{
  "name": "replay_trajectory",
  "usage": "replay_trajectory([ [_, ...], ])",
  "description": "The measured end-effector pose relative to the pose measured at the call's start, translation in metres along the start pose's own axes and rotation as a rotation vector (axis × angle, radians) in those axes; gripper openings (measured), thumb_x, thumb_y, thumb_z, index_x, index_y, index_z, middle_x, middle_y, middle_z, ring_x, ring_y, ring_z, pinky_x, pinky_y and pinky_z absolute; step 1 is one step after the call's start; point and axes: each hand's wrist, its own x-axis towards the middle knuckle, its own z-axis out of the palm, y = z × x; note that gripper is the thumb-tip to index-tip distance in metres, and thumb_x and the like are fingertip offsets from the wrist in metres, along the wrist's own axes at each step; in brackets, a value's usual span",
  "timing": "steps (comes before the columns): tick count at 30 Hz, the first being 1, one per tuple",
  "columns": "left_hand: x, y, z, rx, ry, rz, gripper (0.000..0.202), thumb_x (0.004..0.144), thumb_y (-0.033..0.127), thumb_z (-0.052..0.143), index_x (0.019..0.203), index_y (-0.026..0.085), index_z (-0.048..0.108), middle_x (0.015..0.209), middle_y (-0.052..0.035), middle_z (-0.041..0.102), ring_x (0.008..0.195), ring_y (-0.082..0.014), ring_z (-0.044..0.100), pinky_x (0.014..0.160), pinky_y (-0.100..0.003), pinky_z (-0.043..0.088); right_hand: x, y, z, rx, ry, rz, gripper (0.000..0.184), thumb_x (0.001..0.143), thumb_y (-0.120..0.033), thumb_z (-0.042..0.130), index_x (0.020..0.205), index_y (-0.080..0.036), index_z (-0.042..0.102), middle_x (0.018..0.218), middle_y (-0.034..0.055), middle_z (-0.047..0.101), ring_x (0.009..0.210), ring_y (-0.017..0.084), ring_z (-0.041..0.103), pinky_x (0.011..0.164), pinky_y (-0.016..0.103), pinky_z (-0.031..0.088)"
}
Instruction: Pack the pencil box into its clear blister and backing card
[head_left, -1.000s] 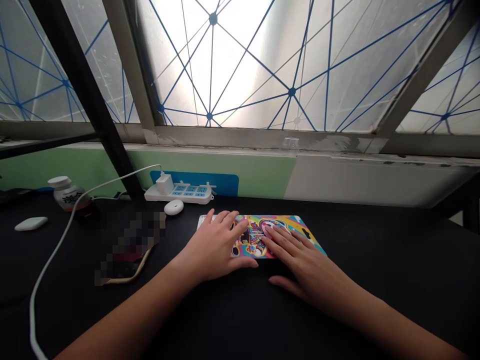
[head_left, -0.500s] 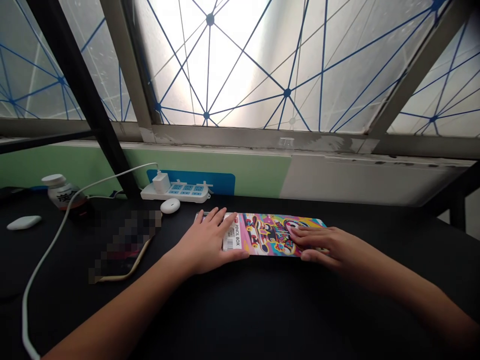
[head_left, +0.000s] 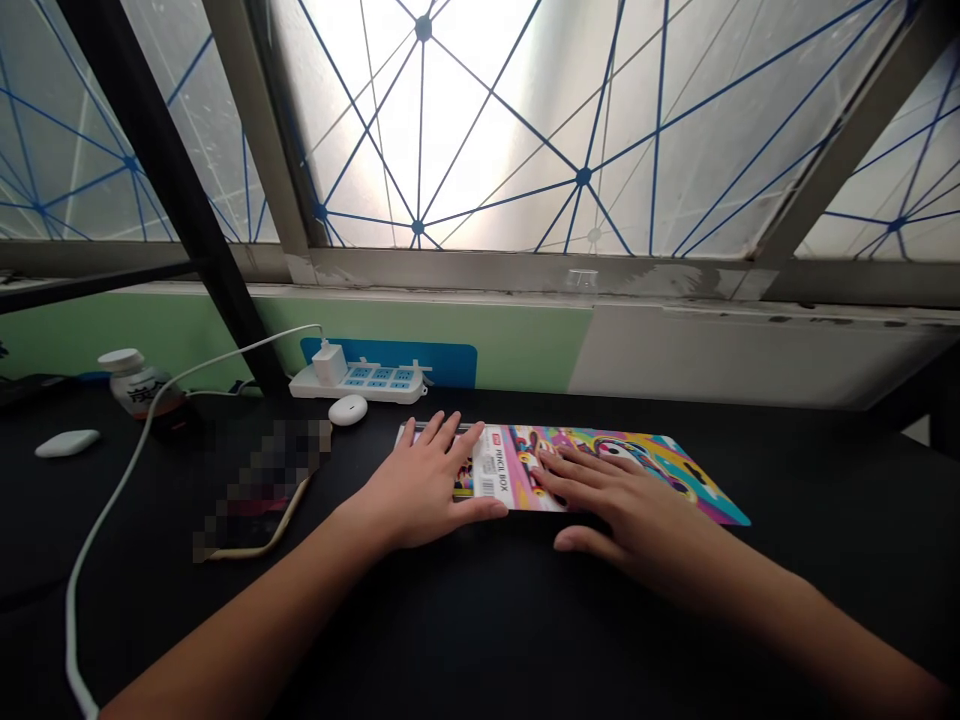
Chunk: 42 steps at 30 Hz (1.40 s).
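"What steadies the pencil box (head_left: 637, 465)?"

"Both hands, fingers spread flat, no pinch: the left hand (head_left: 420, 485) on its 9 o'clock end, the right hand (head_left: 622, 500) mid-length, apparently pinning it to the black desk (head_left: 675, 620)."

"What's around it?"

"A white power strip (head_left: 360, 385) at 11 o'clock; a blurred object (head_left: 262, 490) at 9 o'clock."

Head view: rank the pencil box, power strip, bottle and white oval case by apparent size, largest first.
1. pencil box
2. power strip
3. bottle
4. white oval case
The box lies nearer the camera, so its lead over the strip is unsure.
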Motion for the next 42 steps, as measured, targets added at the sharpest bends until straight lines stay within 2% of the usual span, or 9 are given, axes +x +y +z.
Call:
replay_trajectory([
  [6,0.002,-0.001,-0.001,-0.007,-0.031,-0.021,0.097,0.084,0.087,0.032,0.159,0.025,0.027,0.164,-0.0161,0.024,0.152,-0.0398,0.017,0.118,-0.063,0.016,-0.017,0.027,-0.014,-0.035,0.05,0.067,0.047,0.093,-0.059,0.056,0.131,-0.033,0.067,0.133,0.005,0.068,0.126,0.037,0.059,0.103,0.059,0.048],
  [11,0.002,-0.006,0.001,-0.013,-0.027,0.002,0.091,0.087,0.083,0.036,0.158,0.027,0.028,0.165,-0.0146,0.023,0.152,-0.039,0.017,0.117,-0.064,0.017,-0.006,0.015,0.006,-0.065,0.074,-0.001,0.079,0.088,-0.062,0.062,0.156,-0.03,0.034,0.161,0.0122,0.035,0.144,0.04,0.037,0.11,0.063,0.04],
  [13,0.002,-0.01,0.0,-0.019,-0.031,-0.007,0.087,0.089,0.081,0.036,0.158,0.028,0.028,0.165,-0.013,0.022,0.152,-0.0375,0.017,0.118,-0.063,0.016,0.0,0.011,0.013,-0.062,0.033,-0.027,0.078,0.092,-0.057,0.06,0.158,-0.033,0.027,0.162,0.0107,0.031,0.147,0.039,0.031,0.112,0.065,0.035],
  [18,0.003,-0.022,-0.007,-0.054,-0.094,-0.067,0.081,0.094,0.077,0.03,0.158,0.028,0.028,0.166,-0.009,0.017,0.154,-0.0334,0.013,0.119,-0.061,0.013,0.001,0.018,0.014,-0.058,-0.006,0.005,0.06,0.099,-0.042,0.053,0.155,-0.036,0.033,0.16,0.0075,0.037,0.145,0.037,0.035,0.112,0.065,0.035],
  [23,0.001,-0.04,-0.017,-0.083,-0.169,-0.121,0.087,0.09,0.081,0.032,0.159,0.027,0.025,0.166,-0.0094,0.014,0.154,-0.034,0.01,0.119,-0.062,0.011,-0.01,0.038,0.009,0.004,-0.011,0.025,0.06,0.098,-0.025,0.047,0.155,-0.04,0.033,0.159,0.0032,0.038,0.144,0.033,0.037,0.113,0.06,0.038],
  [31,0.001,-0.056,-0.022,-0.102,-0.179,-0.157,0.088,0.09,0.081,0.031,0.159,0.025,0.025,0.167,-0.0105,0.015,0.154,-0.0339,0.007,0.119,-0.063,0.007,-0.023,0.072,-0.02,-0.083,0.164,0.057,0.063,0.091,-0.008,0.039,0.147,-0.035,0.049,0.146,0.0002,0.058,0.127,0.027,0.06,0.105,0.052,0.05],
  [36,0.008,-0.043,-0.011,-0.07,-0.029,-0.179,0.077,0.096,0.072,0.03,0.155,0.023,0.036,0.165,-0.012,0.022,0.153,-0.0344,0.015,0.119,-0.064,0.012,-0.026,0.011,-0.031,-0.217,0.271,-0.024,0.067,0.088,-0.001,0.039,0.148,-0.029,0.047,0.145,0.0039,0.059,0.126,0.026,0.061,0.104,0.051,0.05],
  [39,0.012,-0.033,-0.003,-0.04,0.048,-0.171,0.064,0.101,0.062,0.032,0.151,0.024,0.044,0.163,-0.012,0.029,0.152,-0.0336,0.02,0.119,-0.062,0.017,-0.023,-0.053,-0.016,-0.22,0.152,-0.16,0.063,0.087,-0.001,0.04,0.146,-0.019,0.05,0.144,0.0097,0.059,0.126,0.028,0.061,0.102,0.049,0.052],
  [42,0.014,-0.022,0.002,-0.03,0.083,-0.145,0.056,0.103,0.056,0.032,0.147,0.025,0.05,0.162,-0.0108,0.033,0.151,-0.0321,0.024,0.119,-0.059,0.02,-0.008,-0.1,0.003,-0.104,-0.032,-0.255,0.053,0.094,-0.022,0.05,0.145,-0.012,0.05,0.145,0.018,0.055,0.127,0.037,0.058,0.102,0.053,0.052],
])
